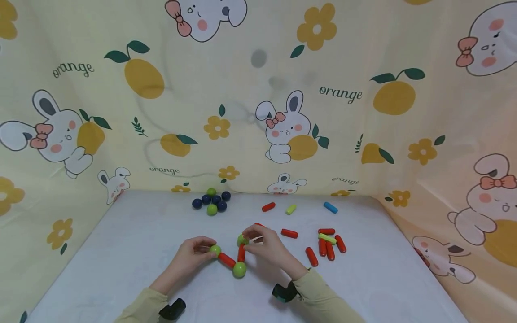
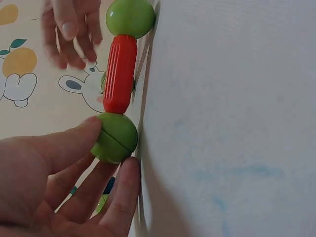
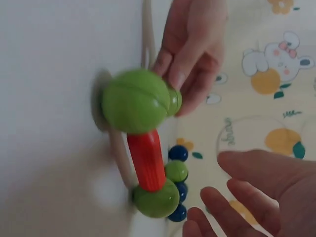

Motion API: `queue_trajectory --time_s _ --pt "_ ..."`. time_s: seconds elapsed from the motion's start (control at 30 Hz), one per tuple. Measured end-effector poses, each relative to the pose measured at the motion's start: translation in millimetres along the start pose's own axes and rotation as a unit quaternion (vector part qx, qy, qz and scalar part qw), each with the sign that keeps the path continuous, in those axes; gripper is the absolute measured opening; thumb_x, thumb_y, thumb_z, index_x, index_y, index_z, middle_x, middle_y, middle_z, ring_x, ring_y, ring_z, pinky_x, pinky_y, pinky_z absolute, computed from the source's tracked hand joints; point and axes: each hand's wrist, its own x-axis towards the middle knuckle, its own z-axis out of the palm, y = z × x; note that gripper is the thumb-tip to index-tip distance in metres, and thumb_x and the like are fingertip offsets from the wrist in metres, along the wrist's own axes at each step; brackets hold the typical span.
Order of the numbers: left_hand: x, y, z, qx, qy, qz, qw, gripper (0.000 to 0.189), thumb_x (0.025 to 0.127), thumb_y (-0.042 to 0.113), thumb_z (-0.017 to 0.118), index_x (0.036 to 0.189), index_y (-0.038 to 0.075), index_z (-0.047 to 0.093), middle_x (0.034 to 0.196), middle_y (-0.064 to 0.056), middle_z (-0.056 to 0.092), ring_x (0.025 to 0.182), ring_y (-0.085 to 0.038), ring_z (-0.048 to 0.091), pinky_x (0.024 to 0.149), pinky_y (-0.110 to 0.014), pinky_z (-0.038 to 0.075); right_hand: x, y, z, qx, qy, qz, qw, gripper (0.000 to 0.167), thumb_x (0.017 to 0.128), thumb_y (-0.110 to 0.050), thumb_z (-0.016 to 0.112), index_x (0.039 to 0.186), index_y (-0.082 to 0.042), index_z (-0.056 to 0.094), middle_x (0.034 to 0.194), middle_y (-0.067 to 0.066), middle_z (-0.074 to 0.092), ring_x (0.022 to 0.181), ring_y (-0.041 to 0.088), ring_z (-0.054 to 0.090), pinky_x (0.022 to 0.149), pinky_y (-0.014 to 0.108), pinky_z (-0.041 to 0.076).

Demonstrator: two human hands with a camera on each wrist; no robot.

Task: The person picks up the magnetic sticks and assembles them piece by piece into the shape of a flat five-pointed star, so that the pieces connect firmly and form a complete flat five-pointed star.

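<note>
Two red rods and three green balls form a V on the white table. My left hand (image 1: 190,256) pinches the left end ball (image 2: 114,138) between thumb and fingers. From it a red rod (image 1: 227,260) runs to the green corner ball (image 1: 239,270). A second red rod (image 1: 241,254) leads from the corner to the other green end ball (image 1: 242,240). Close by that ball is my right hand (image 1: 269,246). In the right wrist view its fingers (image 3: 222,210) are spread, with a gap between them and the ball, and hold nothing.
Dark blue balls (image 1: 197,203) and two green ones (image 1: 212,209) cluster at the back left. Several red rods (image 1: 312,256) lie to the right, with a yellow-green rod (image 1: 327,238) on top of some. A blue rod (image 1: 330,207) lies farther back. A patterned curtain (image 1: 234,89) closes off the rear.
</note>
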Motion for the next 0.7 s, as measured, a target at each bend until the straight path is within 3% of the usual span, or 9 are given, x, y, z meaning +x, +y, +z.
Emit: queue_trajectory --time_s 0.13,0.3,0.7 --pt "0.2 -0.9 -0.9 -0.009 0.002 0.008 0.9999 0.034 0.077 0.009 0.078 0.108 0.002 0.067 0.103 -0.004 0.067 0.094 -0.022 0.064 0.085 -0.037 0.052 16.0 7 -1 -0.029 -0.031 -0.011 0.999 0.04 0.086 -0.01 0.071 0.124 -0.006 0.058 0.121 0.009 0.061 0.115 0.027 0.054 0.098 0.043 0.044" --pt "1.8 -2.1 0.1 -0.008 0.001 0.011 0.9999 0.032 0.078 0.006 0.077 0.108 0.002 0.068 0.103 -0.004 0.067 0.094 -0.021 0.064 0.086 -0.038 0.052 22.4 17 -1 -0.041 -0.058 0.014 0.9974 0.042 0.085 -0.011 0.072 0.125 -0.006 0.059 0.119 0.004 0.061 0.114 0.023 0.054 0.1 0.041 0.043" --pt "16.1 5.1 2.4 0.026 -0.012 -0.012 0.9995 0.03 0.084 0.005 0.071 0.113 0.01 0.068 0.106 0.0 0.065 0.097 -0.017 0.061 0.086 -0.037 0.051 -1.1 25 -1 -0.031 -0.045 0.034 0.9979 0.034 0.085 -0.011 0.073 0.117 -0.012 0.063 0.111 -0.001 0.063 0.102 0.016 0.058 0.087 0.03 0.05"
